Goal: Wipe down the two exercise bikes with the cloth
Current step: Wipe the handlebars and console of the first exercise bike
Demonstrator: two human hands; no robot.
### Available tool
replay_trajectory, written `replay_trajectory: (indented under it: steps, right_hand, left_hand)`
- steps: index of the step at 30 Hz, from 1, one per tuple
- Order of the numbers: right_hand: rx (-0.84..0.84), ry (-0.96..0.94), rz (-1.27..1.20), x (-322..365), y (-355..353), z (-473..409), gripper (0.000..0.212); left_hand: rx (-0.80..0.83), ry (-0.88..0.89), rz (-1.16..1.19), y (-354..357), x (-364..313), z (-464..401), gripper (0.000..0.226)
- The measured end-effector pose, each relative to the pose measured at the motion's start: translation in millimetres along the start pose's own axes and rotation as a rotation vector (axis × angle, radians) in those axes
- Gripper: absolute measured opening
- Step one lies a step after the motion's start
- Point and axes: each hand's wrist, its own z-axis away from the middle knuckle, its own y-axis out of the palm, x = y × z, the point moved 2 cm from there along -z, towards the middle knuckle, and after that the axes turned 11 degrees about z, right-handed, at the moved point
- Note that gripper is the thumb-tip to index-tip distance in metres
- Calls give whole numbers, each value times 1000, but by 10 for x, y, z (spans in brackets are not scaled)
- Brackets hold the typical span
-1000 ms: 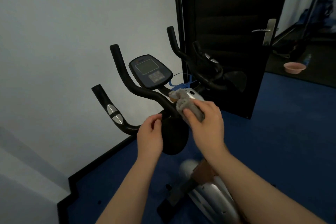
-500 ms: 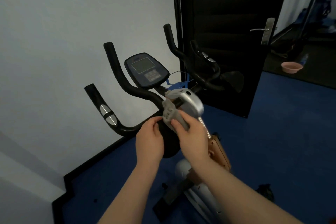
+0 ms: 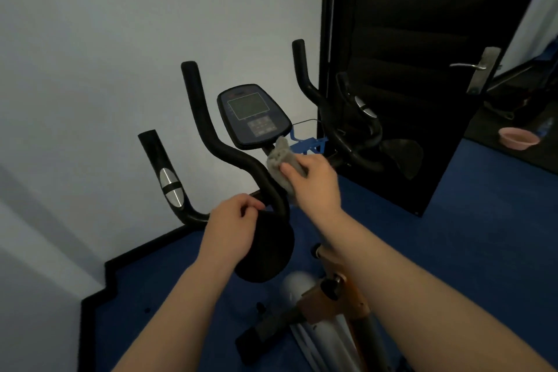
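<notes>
An exercise bike with black handlebars (image 3: 211, 136) and a dark console (image 3: 253, 116) stands against the white wall. My right hand (image 3: 314, 181) grips a grey cloth (image 3: 280, 160) and presses it on the bike's stem just below the console. My left hand (image 3: 234, 225) holds the black pad (image 3: 265, 251) at the handlebar's centre, fingers curled over its top edge. The bike's silver and orange frame (image 3: 329, 299) shows below my arms. Only one bike is in view.
A black door (image 3: 407, 69) with a metal handle (image 3: 474, 66) stands open right behind the bike. Blue carpet (image 3: 471, 244) covers the floor. A pink bowl (image 3: 517, 137) sits on the floor past the doorway at right.
My right hand has carried the cloth up and away from me, from the handlebar's centre to the stem under the console. My left hand has stayed on the black pad.
</notes>
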Motion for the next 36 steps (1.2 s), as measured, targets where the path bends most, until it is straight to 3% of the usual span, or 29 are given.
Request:
replay_trajectory:
  steps: [3, 7, 10, 12, 14, 18, 25, 30, 36]
  right_hand:
    - [119, -67, 48, 39, 217, 37, 20]
    - [135, -54, -89, -239, 131, 251, 27]
    - [200, -127, -94, -278, 25, 180, 20]
    - [182, -160, -85, -178, 30, 14, 12]
    - [153, -74, -127, -124, 69, -32, 14]
    - [52, -24, -245, -345, 99, 540, 23]
    - [112, 185, -444, -290, 162, 165, 21]
    - [53, 144, -461, -501, 203, 671, 18]
    - [54, 5, -317, -263, 213, 232, 17]
  left_hand:
    - [-149, 10, -20, 25, 51, 98, 21]
    - [-194, -5, -31, 23, 86, 183, 18]
    - [-240, -16, -51, 50, 89, 207, 17]
    - [-270, -37, -64, 55, 96, 214, 17]
    - [-297, -62, -63, 53, 99, 222, 18]
    - [-317, -74, -46, 56, 95, 217, 17]
    - [-301, -118, 1, 54, 94, 217, 21]
    - [-325, -127, -9, 66, 104, 228, 20]
    - [-329, -121, -20, 56, 77, 244, 20]
